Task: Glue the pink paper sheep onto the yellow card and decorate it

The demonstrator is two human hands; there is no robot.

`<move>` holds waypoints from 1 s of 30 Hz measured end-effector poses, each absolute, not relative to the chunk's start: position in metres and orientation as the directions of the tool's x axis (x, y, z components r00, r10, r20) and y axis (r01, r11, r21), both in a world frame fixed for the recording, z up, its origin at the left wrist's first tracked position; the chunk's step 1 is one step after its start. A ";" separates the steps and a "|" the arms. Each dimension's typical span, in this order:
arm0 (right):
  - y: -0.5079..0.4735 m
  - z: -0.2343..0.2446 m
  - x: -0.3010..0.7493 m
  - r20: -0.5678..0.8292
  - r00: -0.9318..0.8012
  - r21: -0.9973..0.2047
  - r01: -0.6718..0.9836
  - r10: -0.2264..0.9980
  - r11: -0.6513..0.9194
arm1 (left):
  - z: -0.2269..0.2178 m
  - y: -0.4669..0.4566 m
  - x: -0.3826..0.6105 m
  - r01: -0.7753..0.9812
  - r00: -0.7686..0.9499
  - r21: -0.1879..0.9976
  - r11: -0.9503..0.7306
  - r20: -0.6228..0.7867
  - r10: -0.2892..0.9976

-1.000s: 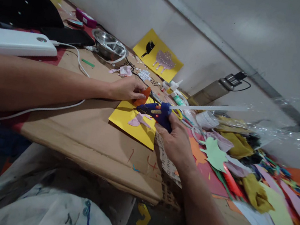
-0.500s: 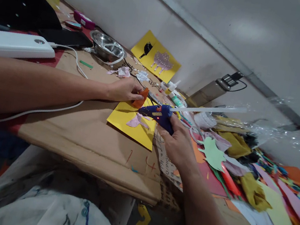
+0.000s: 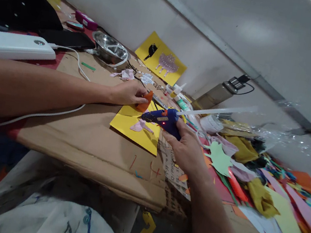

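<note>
Between the thumb and fingers of my left hand is a small orange piece, which looks like felt or paper, at the far edge of a yellow card. My right hand grips a blue hot glue gun, its red light on and a long clear glue stick sticking out of its back. The dark nozzle points left over the card, just below the orange piece. Pink cut-out shapes lie on the card, partly hidden by the gun.
Cardboard covers the table. Behind stand a metal bowl, a decorated yellow card against the wall, and a bottle. At left lie a white power bank and its cable. Felt and paper scraps crowd the right side.
The glue gun has shifted slightly left and down over the card, its nozzle a little lower beside the orange piece. My left hand keeps its hold on that piece.
</note>
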State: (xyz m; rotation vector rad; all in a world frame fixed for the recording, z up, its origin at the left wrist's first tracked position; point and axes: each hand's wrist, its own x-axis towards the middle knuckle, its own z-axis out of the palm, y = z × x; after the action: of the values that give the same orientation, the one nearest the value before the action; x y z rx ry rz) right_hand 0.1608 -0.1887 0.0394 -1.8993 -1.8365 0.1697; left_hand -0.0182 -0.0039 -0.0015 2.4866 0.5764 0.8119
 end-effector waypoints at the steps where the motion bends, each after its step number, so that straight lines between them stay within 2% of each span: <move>1: -0.189 0.039 0.161 0.246 0.092 -0.427 0.904 0.965 0.022 | -0.002 -0.004 -0.018 0.243 0.739 0.541 -0.805 0.435 0.515; 10: -0.185 0.035 0.161 0.262 0.089 -0.482 0.875 0.961 0.050 | -0.002 -0.004 -0.018 0.218 0.736 0.573 -0.790 0.436 0.518; 15: -0.188 0.039 0.164 0.217 0.100 -0.448 0.894 0.971 0.008 | 0.000 -0.005 -0.018 0.251 0.734 0.571 -0.782 0.415 0.538; 22: -0.186 0.039 0.162 0.262 0.108 -0.396 0.918 0.959 0.005 | -0.001 -0.005 -0.018 0.234 0.737 0.580 -0.780 0.417 0.532; 30: -0.187 0.039 0.162 0.236 0.122 -0.436 0.900 0.964 -0.007 | -0.003 -0.003 -0.017 0.242 0.737 0.544 -0.803 0.435 0.517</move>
State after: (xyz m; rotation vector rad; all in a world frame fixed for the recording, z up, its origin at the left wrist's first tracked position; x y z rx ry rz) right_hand 0.1621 -0.1868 0.0386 -1.9261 -1.7976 0.1763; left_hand -0.0172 -0.0028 -0.0032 2.4791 0.5784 0.8119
